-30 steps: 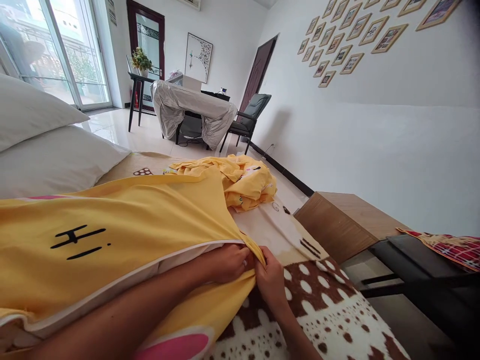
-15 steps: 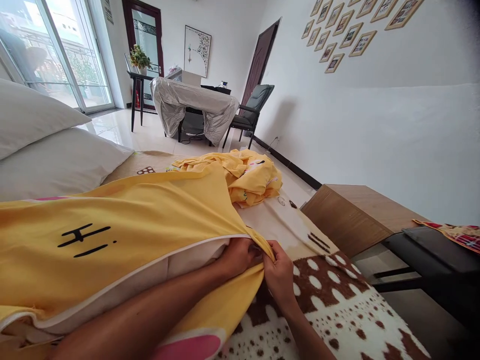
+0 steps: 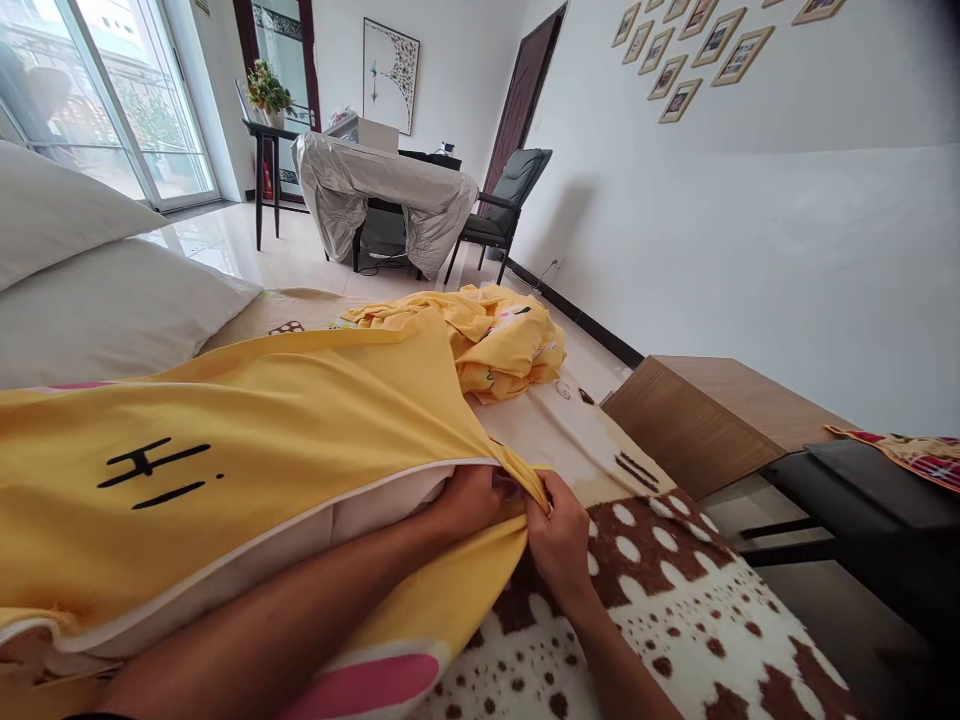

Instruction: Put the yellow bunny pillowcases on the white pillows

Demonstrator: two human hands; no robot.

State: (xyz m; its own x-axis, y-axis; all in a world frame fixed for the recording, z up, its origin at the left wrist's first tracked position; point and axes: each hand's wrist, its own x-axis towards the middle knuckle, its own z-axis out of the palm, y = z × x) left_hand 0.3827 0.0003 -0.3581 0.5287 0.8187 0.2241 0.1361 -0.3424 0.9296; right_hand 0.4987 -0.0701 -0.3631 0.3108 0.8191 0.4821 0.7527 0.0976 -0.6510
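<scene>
A yellow pillowcase (image 3: 322, 395) with a black "Hi." print and pink patches spreads over the bed, its white-edged opening facing me. Pale fabric (image 3: 300, 545), perhaps a pillow, shows through the slit. My left hand (image 3: 480, 497) reaches through this opening to the case's right corner. Its fingers are curled, and the cloth partly covers them, so what they hold is hidden. From outside, my right hand (image 3: 559, 530) pinches the gathered corner between thumb and fingers, close beside the left.
Crumpled yellow bedding (image 3: 510, 345) lies beyond the case. White pillows (image 3: 112, 310) are stacked at left. A brown-and-white spotted blanket (image 3: 645, 590) covers the near bed. To the right stand a wooden cabinet (image 3: 697, 430) and a black seat (image 3: 862, 490). A covered table (image 3: 390, 180) stands farther back.
The view has tilted slightly, so the room sits a little higher in the picture. My left hand is slightly deeper in the corner; my right hand keeps its pinch.
</scene>
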